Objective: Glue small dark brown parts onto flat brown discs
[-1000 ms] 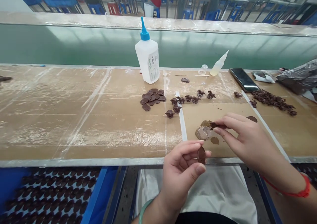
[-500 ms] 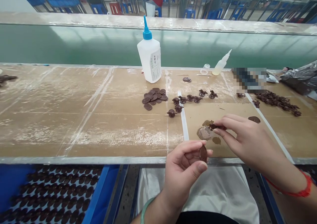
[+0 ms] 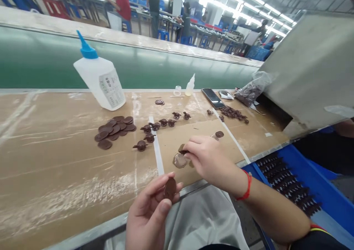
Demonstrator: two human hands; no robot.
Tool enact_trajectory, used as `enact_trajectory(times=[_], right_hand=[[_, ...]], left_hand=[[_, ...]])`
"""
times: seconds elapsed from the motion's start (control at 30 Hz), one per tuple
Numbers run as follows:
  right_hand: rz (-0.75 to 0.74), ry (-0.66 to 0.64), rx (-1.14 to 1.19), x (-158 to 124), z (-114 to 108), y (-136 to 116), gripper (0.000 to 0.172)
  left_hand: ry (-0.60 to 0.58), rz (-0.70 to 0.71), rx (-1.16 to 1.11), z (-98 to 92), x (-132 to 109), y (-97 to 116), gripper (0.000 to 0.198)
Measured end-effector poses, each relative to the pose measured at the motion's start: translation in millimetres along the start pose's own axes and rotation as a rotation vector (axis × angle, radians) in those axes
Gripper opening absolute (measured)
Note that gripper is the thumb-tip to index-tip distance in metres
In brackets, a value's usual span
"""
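Observation:
My left hand [image 3: 151, 209] holds a brown oval disc [image 3: 169, 189] upright between thumb and fingers, over the table's front edge. My right hand [image 3: 204, 156] pinches a small dark brown piece [image 3: 182, 149], mostly hidden by the fingers, just above a clear glossy puddle [image 3: 180, 160] on the board. To the left lies a heap of brown discs [image 3: 114, 129]. Several small dark figures [image 3: 141, 145] stand in a loose row between that heap and my right hand. A tangled pile of dark pieces [image 3: 234, 113] lies farther right.
A large white bottle with a blue cap [image 3: 103, 82] stands at the back left. Behind the board are a small dropper bottle [image 3: 190, 86], a clear ring [image 3: 177, 90] and a phone [image 3: 212, 98]. A blue tray [image 3: 329, 194] of dark pieces sits lower right; people work beyond.
The camera view has swung right and tilted, so the table items sit farther left. Both hands keep their holds, the right still beside the clear puddle.

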State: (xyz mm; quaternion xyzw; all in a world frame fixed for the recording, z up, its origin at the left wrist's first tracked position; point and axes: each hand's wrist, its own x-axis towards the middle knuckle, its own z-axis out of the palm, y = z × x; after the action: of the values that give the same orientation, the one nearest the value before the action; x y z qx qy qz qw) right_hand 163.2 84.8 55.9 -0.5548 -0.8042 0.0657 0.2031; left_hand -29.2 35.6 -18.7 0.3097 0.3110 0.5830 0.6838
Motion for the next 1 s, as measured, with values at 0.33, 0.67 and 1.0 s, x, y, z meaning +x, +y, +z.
enact_trajectory(times=[0.33,0.67,1.0], right_hand=[[0.018,0.190,0.266,-5.2,-7.3,-3.6,0.030],[0.155,0.052,1.060,-48.8,-10.2,-26.8,0.011],[0.389,0.058,1.234,-58.2,-2.3,-48.9,0.035]], left_hand=[[-0.028,0.038,0.068,-13.3,6.8,-1.0,0.032],[-0.144,0.056,-0.115,15.6,-11.6,-0.6,0.030],[-0.162,0.210,-0.073,13.9,-17.8,-4.4,0.033]])
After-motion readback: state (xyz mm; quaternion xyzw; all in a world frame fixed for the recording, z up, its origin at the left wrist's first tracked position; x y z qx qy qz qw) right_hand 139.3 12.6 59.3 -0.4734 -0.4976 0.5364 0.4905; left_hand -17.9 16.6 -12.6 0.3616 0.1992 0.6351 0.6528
